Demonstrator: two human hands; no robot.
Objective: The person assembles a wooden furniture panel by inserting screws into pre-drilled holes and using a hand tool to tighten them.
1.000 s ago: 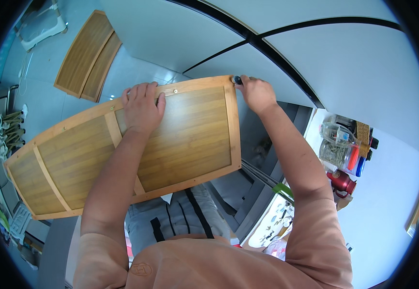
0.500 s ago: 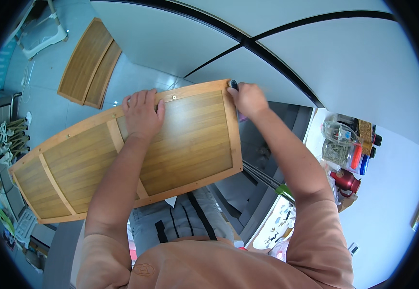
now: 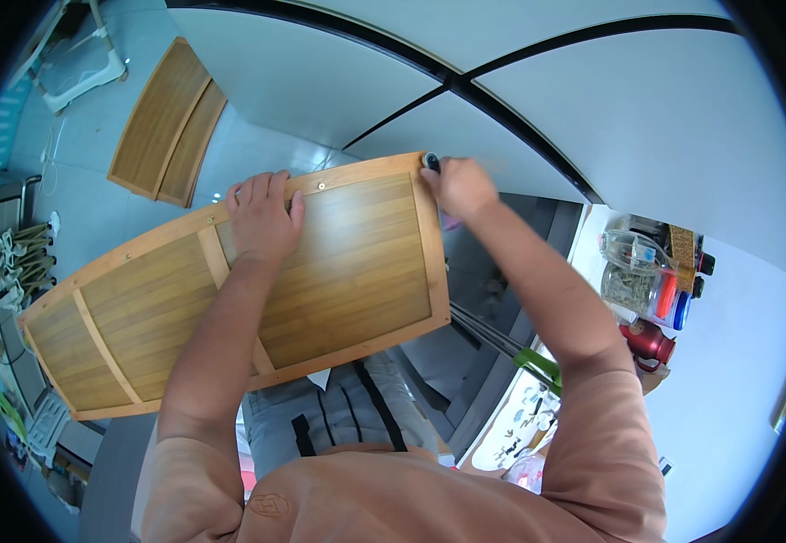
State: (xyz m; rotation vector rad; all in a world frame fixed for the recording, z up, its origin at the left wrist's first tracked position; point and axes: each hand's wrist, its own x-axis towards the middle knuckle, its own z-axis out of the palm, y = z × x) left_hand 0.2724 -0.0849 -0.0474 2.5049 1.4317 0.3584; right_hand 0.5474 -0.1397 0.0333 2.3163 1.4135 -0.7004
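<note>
Both hands sit at the top edge of a long framed bamboo panel with slatted wooden sections (image 3: 230, 299) that runs from centre frame down to the lower left. Left hand (image 3: 262, 215) lies palm-down on it, fingers hooked over the upper rail. Right hand (image 3: 462, 187) is curled closed around a small dark-tipped tool (image 3: 431, 162) at the panel's upper right corner; what kind is unclear. Another wooden panel (image 3: 165, 122) lies upper left.

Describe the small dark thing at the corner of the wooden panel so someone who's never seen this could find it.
Start at the big framed wooden panel across the person's lap. Follow its far edge to the corner by the right hand. There sits a small dark round-tipped tool, the only dark item on that pale wood.
</note>
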